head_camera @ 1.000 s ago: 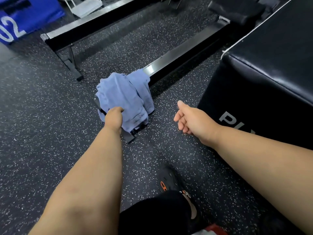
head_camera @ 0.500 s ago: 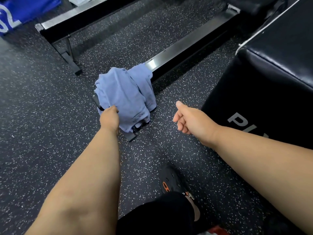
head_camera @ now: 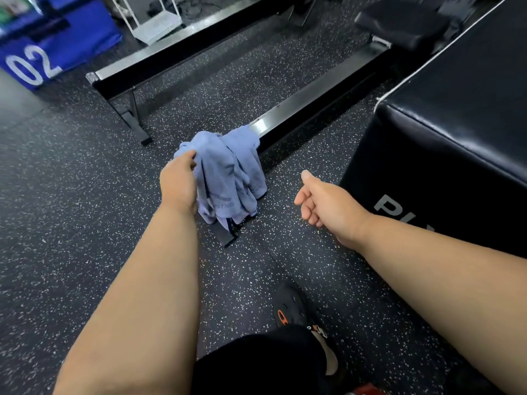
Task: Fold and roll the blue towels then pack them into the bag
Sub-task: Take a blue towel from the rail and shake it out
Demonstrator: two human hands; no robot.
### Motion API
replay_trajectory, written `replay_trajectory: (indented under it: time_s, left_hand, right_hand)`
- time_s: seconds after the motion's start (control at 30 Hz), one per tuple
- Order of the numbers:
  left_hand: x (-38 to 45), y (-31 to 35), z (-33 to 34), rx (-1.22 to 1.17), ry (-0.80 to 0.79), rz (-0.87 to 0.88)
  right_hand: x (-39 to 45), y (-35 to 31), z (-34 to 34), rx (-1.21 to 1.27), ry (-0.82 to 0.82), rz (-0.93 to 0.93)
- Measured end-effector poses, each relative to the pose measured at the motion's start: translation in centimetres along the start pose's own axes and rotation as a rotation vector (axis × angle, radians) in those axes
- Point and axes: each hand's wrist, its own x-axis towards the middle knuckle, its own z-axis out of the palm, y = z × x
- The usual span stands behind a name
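Speckled black rubber floor (head_camera: 71, 212) fills the gym scene, crossed by two long black metal rails that run from the near middle up toward the far right. A blue block marked "02" (head_camera: 42, 57) sits at the far left, and a big black padded box (head_camera: 456, 143) with partial grey lettering stands at the right.

Both bare forearms reach forward from the bottom of the view. The left hand (head_camera: 179, 183) is stretched out to the blue towels (head_camera: 228, 178), back of the hand up, fingers curled around the upper left edge of the cloth and pinching it. The right hand (head_camera: 322, 201) hovers over the floor, well apart from the towels, thumb pointing forward and up, fingers loosely curled inward and holding nothing.

The towels are draped in a crumpled heap over the near end of the nearer rail (head_camera: 313, 101), hanging down on both sides toward the floor. Their long axis runs roughly downward toward the viewer, with a printed logo facing up near the lower hem. A dark foot of the rail (head_camera: 226, 239) pokes out beneath the hem.

A black shoe with orange marks (head_camera: 293, 309) and a black trouser leg show at the bottom centre.
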Motion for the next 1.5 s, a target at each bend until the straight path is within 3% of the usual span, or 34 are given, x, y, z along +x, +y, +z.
replay_trajectory:
  time_s: [0.13, 0.37, 0.5, 0.77, 1.0, 1.2, 1.5]
  left_hand:
    - [-2.6, 2.8, 1.0, -0.167, -0.056, -0.065]
    - [-3.4, -1.5, 3.4, 0.243, -0.167, -0.077]
    - [-1.8, -3.0, 4.5, 0.243, -0.131, -0.214]
    - [1.9, -4.6, 7.0, 0.038, -0.019, -0.308]
    - [2.9, -4.1, 5.6, 0.047, 0.032, -0.223]
    - [1.7, 3.3, 4.9, -0.216, -0.059, -0.026]
    - [-6.1, 12.1, 3.9, -0.406, -0.148, 0.089]
  right_hand:
    - [-2.2, -0.8, -1.1, 0.022, 0.023, -0.023]
    - [-2.7, 0.2, -1.5, 0.013, 0.001, -0.02]
    - [-1.0, 1.2, -1.3, 0.006, 0.006, 0.008]
    - [2.9, 1.6, -1.7, -0.02, -0.003, 0.019]
    - [4.1, 2.1, -0.8, -0.013, -0.021, 0.029]
    - [2.4, 1.7, -0.6, 0.01, -0.008, 0.004]
    - [-1.5, -1.3, -1.6, 0.097, 0.034, -0.053]
